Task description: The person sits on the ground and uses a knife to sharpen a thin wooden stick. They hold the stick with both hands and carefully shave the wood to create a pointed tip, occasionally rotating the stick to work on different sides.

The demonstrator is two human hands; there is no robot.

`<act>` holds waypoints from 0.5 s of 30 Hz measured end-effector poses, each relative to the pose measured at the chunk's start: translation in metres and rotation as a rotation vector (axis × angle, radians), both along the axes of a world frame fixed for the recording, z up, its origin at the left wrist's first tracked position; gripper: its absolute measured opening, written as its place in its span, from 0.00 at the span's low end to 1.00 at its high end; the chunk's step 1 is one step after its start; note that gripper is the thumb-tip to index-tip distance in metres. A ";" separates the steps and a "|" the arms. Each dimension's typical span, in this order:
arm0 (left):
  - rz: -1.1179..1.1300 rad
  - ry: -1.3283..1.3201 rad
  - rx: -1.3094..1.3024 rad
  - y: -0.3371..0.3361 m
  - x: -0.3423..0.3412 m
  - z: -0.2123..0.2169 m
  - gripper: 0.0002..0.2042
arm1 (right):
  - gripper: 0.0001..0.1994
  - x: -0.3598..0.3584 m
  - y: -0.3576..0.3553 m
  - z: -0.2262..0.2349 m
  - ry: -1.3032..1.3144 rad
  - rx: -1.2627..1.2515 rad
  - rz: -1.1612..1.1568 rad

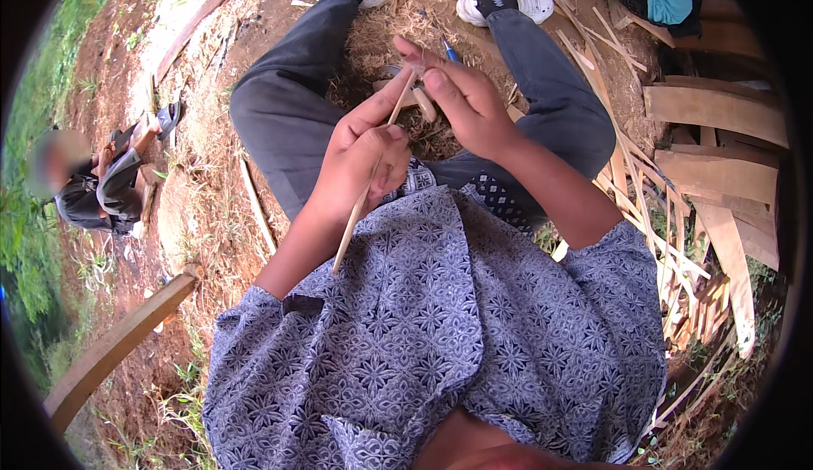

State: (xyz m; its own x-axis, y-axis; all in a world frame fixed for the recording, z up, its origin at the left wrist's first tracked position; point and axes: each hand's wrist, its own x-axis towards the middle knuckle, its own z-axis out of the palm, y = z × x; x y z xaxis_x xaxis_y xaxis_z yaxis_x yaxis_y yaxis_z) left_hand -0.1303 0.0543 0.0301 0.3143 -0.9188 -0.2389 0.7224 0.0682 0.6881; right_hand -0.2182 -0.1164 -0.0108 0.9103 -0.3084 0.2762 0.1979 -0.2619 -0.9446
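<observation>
A thin pale wooden stick (360, 201) slants from my chest up between my hands. My left hand (360, 157) is closed round it, thumb on top and index finger stretched along toward its far end. At that far end, my right hand (474, 106) has its thumb and fingers closed about the tip; the fingers partly hide the tip. Below the hands, between my legs, lies a short rounded piece of wood (424, 105). A blue-handled tool (450, 52) shows just beyond my right fingers, partly covered by them.
My legs in dark trousers (284, 114) spread on both sides. Split wood strips (631, 161) and stacked planks (716, 114) lie at the right. A curved timber (118, 347) is at the lower left. Another person (110, 182) sits on the ground at the far left.
</observation>
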 end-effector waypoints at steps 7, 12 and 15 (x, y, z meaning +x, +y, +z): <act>-0.089 -0.038 -0.049 0.004 -0.002 -0.006 0.32 | 0.22 -0.019 0.004 0.014 0.139 0.011 -0.095; -0.112 -0.014 -0.055 -0.001 -0.007 -0.007 0.33 | 0.22 -0.013 -0.002 0.002 -0.043 0.004 -0.092; -0.113 0.015 -0.061 -0.003 -0.008 -0.007 0.34 | 0.23 -0.008 0.000 0.005 -0.109 -0.006 -0.072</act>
State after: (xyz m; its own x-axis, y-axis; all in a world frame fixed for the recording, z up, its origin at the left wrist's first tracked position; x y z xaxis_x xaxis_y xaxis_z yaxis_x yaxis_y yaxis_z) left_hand -0.1383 0.0515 0.0228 0.2044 -0.9611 -0.1856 0.7382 0.0267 0.6741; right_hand -0.2257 -0.1163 -0.0061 0.8505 -0.3700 0.3739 0.2793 -0.2848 -0.9170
